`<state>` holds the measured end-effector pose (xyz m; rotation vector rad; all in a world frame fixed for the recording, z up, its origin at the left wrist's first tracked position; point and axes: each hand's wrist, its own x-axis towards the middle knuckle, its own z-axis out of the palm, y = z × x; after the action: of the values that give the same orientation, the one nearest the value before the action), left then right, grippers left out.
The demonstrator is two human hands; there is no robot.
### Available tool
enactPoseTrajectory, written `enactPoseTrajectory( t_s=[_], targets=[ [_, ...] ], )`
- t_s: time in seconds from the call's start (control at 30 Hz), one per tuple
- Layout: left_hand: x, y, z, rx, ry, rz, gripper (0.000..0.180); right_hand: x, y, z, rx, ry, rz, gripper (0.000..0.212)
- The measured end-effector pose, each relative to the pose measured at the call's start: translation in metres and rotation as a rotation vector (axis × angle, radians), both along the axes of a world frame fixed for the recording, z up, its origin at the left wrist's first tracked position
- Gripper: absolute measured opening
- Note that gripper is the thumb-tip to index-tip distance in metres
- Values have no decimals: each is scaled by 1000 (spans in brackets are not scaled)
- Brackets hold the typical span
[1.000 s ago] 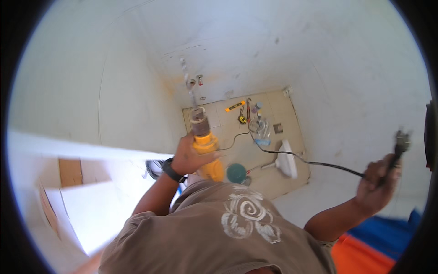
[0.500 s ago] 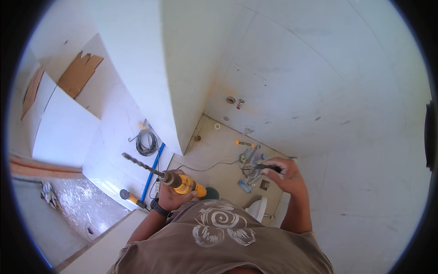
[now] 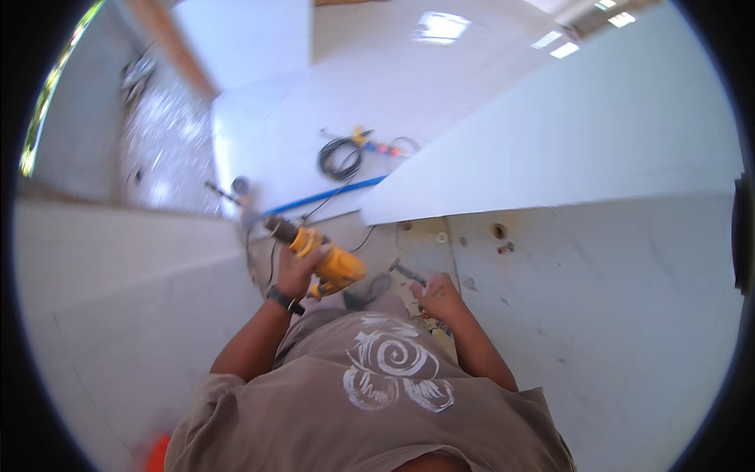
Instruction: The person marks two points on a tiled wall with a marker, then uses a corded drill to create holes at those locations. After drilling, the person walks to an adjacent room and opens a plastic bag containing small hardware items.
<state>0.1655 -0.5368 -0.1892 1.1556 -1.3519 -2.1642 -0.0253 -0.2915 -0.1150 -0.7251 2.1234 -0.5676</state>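
Head view shows me both bare hands at work in front of the brown shirt (image 3: pixel 393 370). The left hand (image 3: pixel 296 267), with a dark watch (image 3: pixel 283 300) on its wrist, is closed around the yellow drill (image 3: pixel 336 263). This drill is above the shirt, left of the middle, and its chuck and long bit point to the upper left. The right hand (image 3: pixel 440 296) is gripping a dark plug-like piece (image 3: pixel 406 272); its exact shape I cannot tell. Farther away, on the pale floor (image 3: pixel 275 118), lies a coil of black cable (image 3: pixel 340 160), near a blue pipe (image 3: pixel 322 197).
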Motion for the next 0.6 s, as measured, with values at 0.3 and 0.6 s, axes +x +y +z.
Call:
enactPoseTrajectory(
  t_s=[0.3,0.6],
  targets=[
    [15,30,-51,96,-109,153,40,-27,-113,-154,-84,-143,164,31],
    [51,19,-241,367,-18,368,41,-5,-235,-412,40,2,295,33]
  ],
)
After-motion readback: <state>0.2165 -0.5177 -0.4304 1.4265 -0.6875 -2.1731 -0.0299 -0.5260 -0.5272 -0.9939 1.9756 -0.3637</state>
